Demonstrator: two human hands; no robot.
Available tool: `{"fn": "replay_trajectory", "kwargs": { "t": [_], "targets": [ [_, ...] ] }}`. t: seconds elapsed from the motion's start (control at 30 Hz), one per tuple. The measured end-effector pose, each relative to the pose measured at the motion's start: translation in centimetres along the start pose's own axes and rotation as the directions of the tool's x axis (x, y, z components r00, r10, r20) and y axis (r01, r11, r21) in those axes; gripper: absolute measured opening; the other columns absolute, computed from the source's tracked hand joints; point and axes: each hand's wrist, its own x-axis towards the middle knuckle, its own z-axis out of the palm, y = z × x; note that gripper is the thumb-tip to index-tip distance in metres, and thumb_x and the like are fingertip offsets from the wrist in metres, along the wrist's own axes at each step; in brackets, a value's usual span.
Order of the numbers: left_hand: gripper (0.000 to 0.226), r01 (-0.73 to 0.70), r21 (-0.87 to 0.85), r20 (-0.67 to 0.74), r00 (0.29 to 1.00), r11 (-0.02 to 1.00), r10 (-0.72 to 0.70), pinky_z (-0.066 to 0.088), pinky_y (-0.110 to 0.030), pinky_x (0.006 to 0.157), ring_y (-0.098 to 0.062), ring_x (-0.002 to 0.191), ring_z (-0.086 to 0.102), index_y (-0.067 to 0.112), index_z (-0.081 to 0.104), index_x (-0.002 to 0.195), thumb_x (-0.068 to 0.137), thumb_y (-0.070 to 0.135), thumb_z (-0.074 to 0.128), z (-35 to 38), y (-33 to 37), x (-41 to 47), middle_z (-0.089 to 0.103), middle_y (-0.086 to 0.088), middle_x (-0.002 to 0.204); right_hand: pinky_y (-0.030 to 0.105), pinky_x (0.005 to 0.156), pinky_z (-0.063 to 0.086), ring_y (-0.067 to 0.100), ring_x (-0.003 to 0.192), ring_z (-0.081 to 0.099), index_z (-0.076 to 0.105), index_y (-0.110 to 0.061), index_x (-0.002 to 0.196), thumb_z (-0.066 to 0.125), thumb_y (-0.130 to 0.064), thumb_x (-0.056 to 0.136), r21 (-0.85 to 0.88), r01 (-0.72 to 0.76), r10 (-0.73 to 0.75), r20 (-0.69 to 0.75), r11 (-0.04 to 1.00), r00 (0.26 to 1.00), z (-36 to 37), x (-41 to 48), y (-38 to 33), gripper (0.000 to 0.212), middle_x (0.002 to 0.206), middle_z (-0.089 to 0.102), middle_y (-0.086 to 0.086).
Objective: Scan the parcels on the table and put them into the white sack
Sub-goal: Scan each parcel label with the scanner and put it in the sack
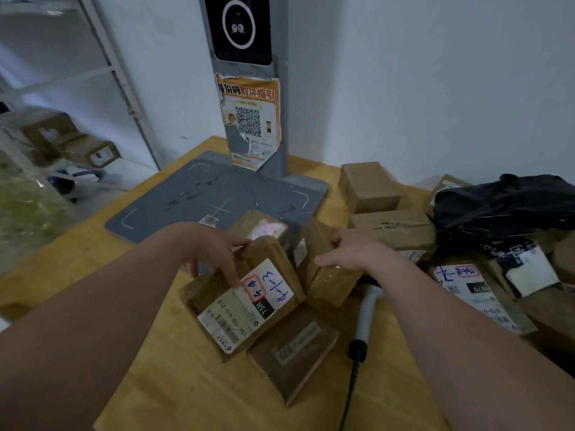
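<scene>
Reading the labelled parcel (pixel 249 306), we make out "15H" and "A03 210" beside blue handwriting. Our left hand (pixel 214 253) clasps its top edge, fingers spread down the face. Our right hand (pixel 351 250) curls over a taped parcel (pixel 329 284). Both parcels sit mid-table (pixel 171 384), with bare wood near left and a grey scan pad (pixel 193 194) behind.

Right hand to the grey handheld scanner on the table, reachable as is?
Likely yes, once freed: the right hand grips a taped brown cardboard parcel, and the grey handheld scanner lies just beside its wrist, handle uncovered, head hidden by that parcel.
</scene>
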Motion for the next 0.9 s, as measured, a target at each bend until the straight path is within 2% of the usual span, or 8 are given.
{"fn": "replay_trajectory", "kwargs": {
  "t": [0.17,0.3,0.4,0.47,0.67,0.77,0.83,0.9],
  "targets": [
    [0.076,0.012,0.249,0.002,1.0,0.968,-0.013,0.057,-0.043,0.085,-0.025,0.115,0.057,0.023,0.04,0.144,0.078,0.028,0.078,0.8,2.0,0.9,0.054,-0.004,0.134,0.03,0.077,0.044,0.019,0.099,0.056,0.06,-0.011,0.122,0.065,-0.051,0.085,-0.054,-0.048,0.055,0.13,0.997,0.99,-0.9,-0.4,2.3,0.054,0.119,0.061,0.005],
    [0.063,-0.1,0.306,-0.104,0.985,0.947,0.138,0.058,-0.034,0.08,-0.02,0.104,0.056,0.023,0.047,0.138,0.082,0.03,0.075,1.2,5.4,1.9,0.054,-0.002,0.129,0.031,0.073,0.048,0.017,0.083,0.058,0.068,-0.015,0.095,0.06,-0.037,0.089,0.063,0.008,0.005,-0.203,0.998,0.979,-3.0,-1.4,4.6,0.024,0.095,0.064,0.002],
    [0.052,-0.22,0.348,-0.179,0.938,0.911,0.295,0.052,-0.032,0.078,-0.022,0.103,0.057,0.018,0.054,0.131,0.084,0.034,0.07,1.3,9.7,2.6,0.057,0.0,0.119,0.03,0.071,0.049,0.017,0.084,0.062,0.073,-0.016,0.093,0.058,-0.032,0.089,0.15,-0.017,0.09,-0.499,0.989,0.862,-5.5,-2.3,7.2,0.022,0.097,0.07,0.001],
    [0.055,-0.286,0.386,-0.232,0.89,0.877,0.393,0.046,-0.032,0.089,-0.024,0.117,0.053,0.02,0.05,0.137,0.087,0.037,0.065,1.6,13.0,3.1,0.053,-0.002,0.133,0.027,0.073,0.045,0.018,0.094,0.062,0.072,-0.02,0.102,0.058,-0.032,0.089,0.194,-0.044,0.158,-0.623,0.98,0.766,-7.2,-2.9,9.6,0.023,0.105,0.069,0.0],
    [0.066,-0.535,0.311,-0.236,0.757,0.785,0.609,0.035,-0.033,0.108,-0.024,0.134,0.041,0.015,0.034,0.149,0.091,0.03,0.063,4.6,23.8,5.0,0.042,-0.008,0.149,0.029,0.068,0.036,0.02,0.084,0.051,0.058,-0.016,0.101,0.057,-0.024,0.089,0.403,-0.158,0.424,-0.752,0.902,0.504,-10.2,-4.7,19.5,0.014,0.099,0.062,0.004],
    [0.075,-0.63,0.323,-0.207,0.681,0.706,0.702,0.032,-0.028,0.106,-0.023,0.138,0.035,0.015,0.028,0.151,0.088,0.031,0.067,7.0,28.7,6.8,0.035,-0.007,0.153,0.034,0.071,0.041,0.028,0.096,0.053,0.05,-0.011,0.114,0.066,-0.026,0.082,0.506,-0.213,0.531,-0.647,0.836,0.548,-10.2,-4.5,24.0,0.039,0.111,0.054,0.01],
    [0.084,-0.635,0.364,-0.189,0.666,0.681,0.722,0.03,-0.03,0.107,-0.027,0.14,0.028,0.018,0.02,0.153,0.086,0.035,0.069,8.6,31.5,8.4,0.027,-0.01,0.154,0.04,0.087,0.045,0.032,0.117,0.048,0.042,-0.01,0.132,0.077,-0.039,0.074,0.483,-0.273,0.533,-0.557,0.832,0.637,-9.6,-3.8,26.0,0.073,0.129,0.047,0.014],
    [0.098,-0.596,0.424,-0.189,0.678,0.682,0.71,0.026,-0.041,0.115,-0.034,0.143,0.016,0.023,0.009,0.155,0.082,0.045,0.07,10.1,33.8,9.8,0.013,-0.012,0.157,0.045,0.104,0.036,0.035,0.133,0.033,0.027,-0.016,0.147,0.082,-0.051,0.066,0.414,-0.331,0.509,-0.461,0.848,0.727,-8.9,-2.9,27.0,0.104,0.143,0.034,0.014]
  ]
}}
